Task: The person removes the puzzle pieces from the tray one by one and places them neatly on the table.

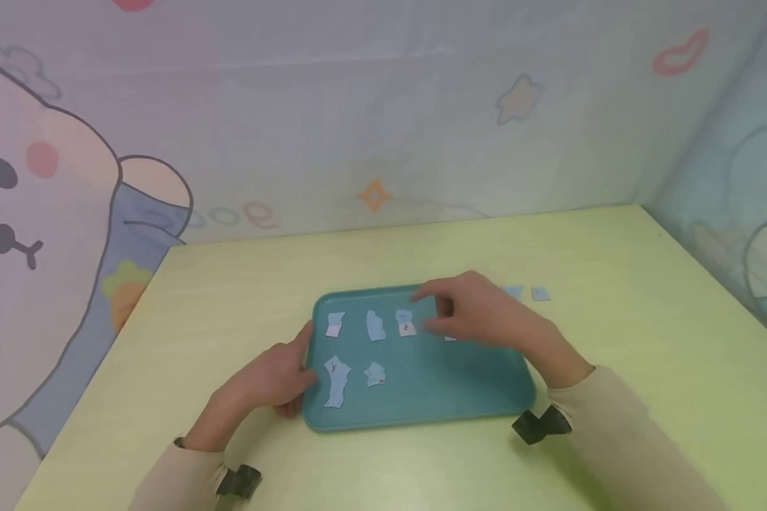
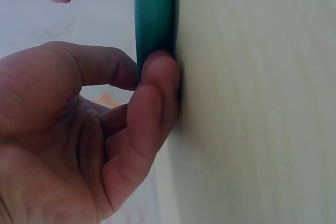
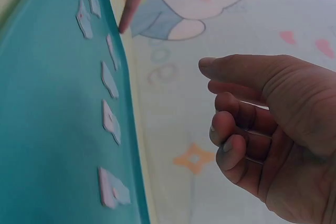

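Covered piece: one scrap (image 1: 450, 338) on the tray (image 1: 422, 390) is lying mostly under the right hand (image 1: 476, 309) in the head view, only its lower edge showing; the right wrist camera is catching the pieces from a low slant.
Half-hidden piece: beyond the tray's far side, a pale blue scrap (image 1: 513, 292) is peeking out from behind the same hand.
Left fingers: in the head view, the tray's edge and the hand itself are hiding part of the grip; the left wrist view is showing more of it, while cutting the tray off at the top.
Marks: small dark and reddish marks are showing on some pieces, too small and blurred to read.
Tray: teal, with rounded corners and a raised rim, it is lying flat on the pale yellow table (image 1: 613, 319).
Far row: a blue-and-pinkish piece (image 1: 334, 324), a slim curved piece (image 1: 375, 326) and a marked piece (image 1: 405, 323) are sitting apart from one another, in line with the covered scrap.
Near row: a long jagged piece (image 1: 336, 382) and a small ragged piece (image 1: 375, 374) are lying side by side with a gap between.
Off the tray: a small squarish piece (image 1: 540, 294) is resting on the table, near the half-hidden one.
Left hand (image 1: 278, 376): it is gripping the tray's left edge, thumb at the rim, fingers curling against the outside.
Right hand: it is hovering over the tray, fingers loosely bent, thumb and forefinger standing apart, holding nothing.
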